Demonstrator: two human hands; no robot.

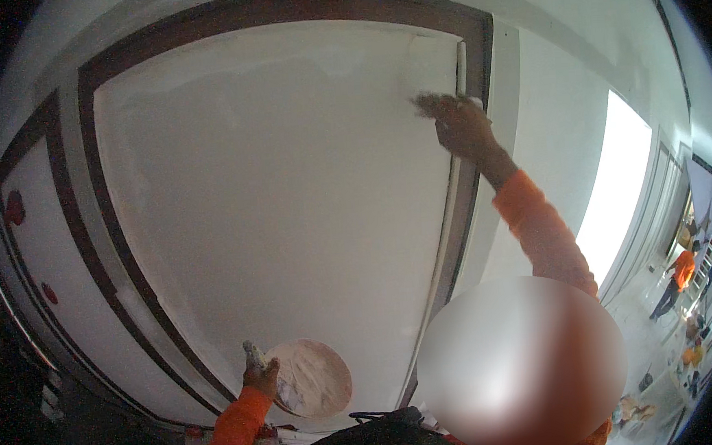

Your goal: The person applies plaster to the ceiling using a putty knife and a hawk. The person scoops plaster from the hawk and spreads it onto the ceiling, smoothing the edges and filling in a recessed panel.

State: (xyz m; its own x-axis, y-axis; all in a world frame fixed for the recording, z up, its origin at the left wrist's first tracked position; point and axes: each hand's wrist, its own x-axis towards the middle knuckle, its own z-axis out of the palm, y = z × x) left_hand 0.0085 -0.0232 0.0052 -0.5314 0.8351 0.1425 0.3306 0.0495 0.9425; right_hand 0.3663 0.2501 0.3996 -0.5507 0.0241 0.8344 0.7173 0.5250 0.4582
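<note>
My left hand [261, 377] meets the left rim of a tub [315, 377] of pale paste, low before the white panel [280, 186]; my right hand [458, 126] is raised (blurred). I can't read either grip; a one-sided pull could tip the tub.

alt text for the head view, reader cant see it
A person's right hand is raised at the upper right of a white panel in a dark brown frame; whether it holds anything is too blurred to tell. The left hand is at the rim of a round container of whitish material. Far right, another person in orange stands near a ladder.
</note>
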